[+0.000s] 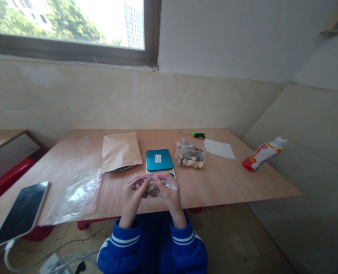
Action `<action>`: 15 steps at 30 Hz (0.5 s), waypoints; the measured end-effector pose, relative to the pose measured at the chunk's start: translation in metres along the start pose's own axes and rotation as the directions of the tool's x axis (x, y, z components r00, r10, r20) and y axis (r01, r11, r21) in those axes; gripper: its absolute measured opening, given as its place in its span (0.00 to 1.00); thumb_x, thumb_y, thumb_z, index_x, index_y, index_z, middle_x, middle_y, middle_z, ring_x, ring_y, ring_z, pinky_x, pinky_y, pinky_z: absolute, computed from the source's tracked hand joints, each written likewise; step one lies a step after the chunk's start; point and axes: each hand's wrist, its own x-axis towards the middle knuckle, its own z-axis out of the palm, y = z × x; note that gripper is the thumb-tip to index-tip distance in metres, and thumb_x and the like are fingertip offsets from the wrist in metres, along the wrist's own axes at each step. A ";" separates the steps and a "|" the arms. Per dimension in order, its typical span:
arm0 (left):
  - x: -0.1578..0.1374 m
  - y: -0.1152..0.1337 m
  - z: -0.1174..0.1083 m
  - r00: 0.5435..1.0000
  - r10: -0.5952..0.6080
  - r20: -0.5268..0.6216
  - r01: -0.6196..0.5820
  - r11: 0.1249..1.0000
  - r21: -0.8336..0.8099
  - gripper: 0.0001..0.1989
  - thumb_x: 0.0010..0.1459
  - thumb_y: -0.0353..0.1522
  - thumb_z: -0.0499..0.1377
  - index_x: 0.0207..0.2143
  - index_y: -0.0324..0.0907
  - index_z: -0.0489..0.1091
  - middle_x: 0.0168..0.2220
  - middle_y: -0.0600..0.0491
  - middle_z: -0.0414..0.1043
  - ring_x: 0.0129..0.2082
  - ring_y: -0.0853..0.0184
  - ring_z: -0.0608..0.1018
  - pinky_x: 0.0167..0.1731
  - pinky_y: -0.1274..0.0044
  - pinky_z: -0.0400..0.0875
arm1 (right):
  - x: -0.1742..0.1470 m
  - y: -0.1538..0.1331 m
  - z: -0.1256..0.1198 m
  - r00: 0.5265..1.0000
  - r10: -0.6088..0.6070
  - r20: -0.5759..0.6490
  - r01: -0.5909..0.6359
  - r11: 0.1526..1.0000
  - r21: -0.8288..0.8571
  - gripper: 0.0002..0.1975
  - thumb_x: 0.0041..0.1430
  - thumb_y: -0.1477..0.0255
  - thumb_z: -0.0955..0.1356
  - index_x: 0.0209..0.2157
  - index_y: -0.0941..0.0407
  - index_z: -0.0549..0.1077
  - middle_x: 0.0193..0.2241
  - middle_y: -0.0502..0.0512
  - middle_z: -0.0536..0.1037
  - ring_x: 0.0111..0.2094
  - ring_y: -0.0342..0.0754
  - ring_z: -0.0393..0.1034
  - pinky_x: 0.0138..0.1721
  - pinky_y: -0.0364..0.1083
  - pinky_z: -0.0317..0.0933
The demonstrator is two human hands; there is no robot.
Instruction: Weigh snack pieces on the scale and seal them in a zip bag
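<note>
Both hands hold a small clear zip bag (pixel 152 185) with a pink seal strip and brown and dark pieces inside, just above the table's near edge. My left hand (pixel 132 198) grips its left side, fingers pinched at the top strip. My right hand (pixel 171 196) grips its right side the same way. Directly behind the bag sits a small scale with a teal top (pixel 159 160). To the scale's right lies a second clear zip bag (pixel 191 154) filled with similar brown and pale pieces.
A wooden table (pixel 228 179) carries a brown paper pouch (pixel 119 151), empty clear bags (pixel 74 195) at the left, a phone (pixel 21 213) over the left edge, a green-handled screwdriver (pixel 196 135), a white paper (pixel 219 148) and a lying white-and-red bottle (pixel 264 153). Cables lie on the floor.
</note>
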 end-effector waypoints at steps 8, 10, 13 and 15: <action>-0.003 -0.003 0.005 0.999 0.025 -0.041 -0.023 0.999 0.035 0.15 0.51 0.43 0.62 0.31 0.39 0.73 0.18 0.59 0.66 0.17 0.73 0.68 0.16 0.82 0.65 | -0.001 -0.007 -0.002 1.000 -0.022 -0.004 0.022 0.998 -0.051 0.05 0.55 0.69 0.70 0.29 0.56 0.75 0.27 0.52 0.76 0.32 0.46 0.72 0.36 0.44 0.67; -0.005 -0.004 0.009 0.995 0.040 -0.088 -0.034 0.997 0.064 0.15 0.51 0.43 0.62 0.29 0.39 0.73 0.17 0.58 0.66 0.16 0.73 0.68 0.15 0.82 0.65 | -0.001 -0.007 -0.001 1.000 -0.014 -0.006 0.014 0.998 -0.057 0.05 0.55 0.69 0.70 0.28 0.56 0.75 0.27 0.51 0.76 0.31 0.46 0.71 0.35 0.44 0.66; -0.006 -0.002 0.012 0.992 0.054 -0.115 -0.044 0.996 0.083 0.15 0.51 0.43 0.62 0.28 0.40 0.72 0.18 0.58 0.67 0.17 0.73 0.70 0.16 0.82 0.65 | 0.000 -0.005 -0.001 1.000 0.017 -0.021 -0.018 0.999 -0.036 0.06 0.54 0.68 0.70 0.28 0.56 0.74 0.26 0.51 0.76 0.30 0.46 0.71 0.33 0.44 0.67; -0.006 0.000 0.012 0.995 0.041 -0.087 -0.037 0.998 0.043 0.14 0.52 0.43 0.62 0.30 0.40 0.72 0.18 0.58 0.67 0.17 0.72 0.70 0.16 0.82 0.66 | 0.000 -0.004 -0.001 0.999 0.027 -0.024 -0.027 0.999 -0.017 0.07 0.54 0.67 0.70 0.28 0.56 0.74 0.26 0.52 0.76 0.30 0.46 0.72 0.33 0.44 0.67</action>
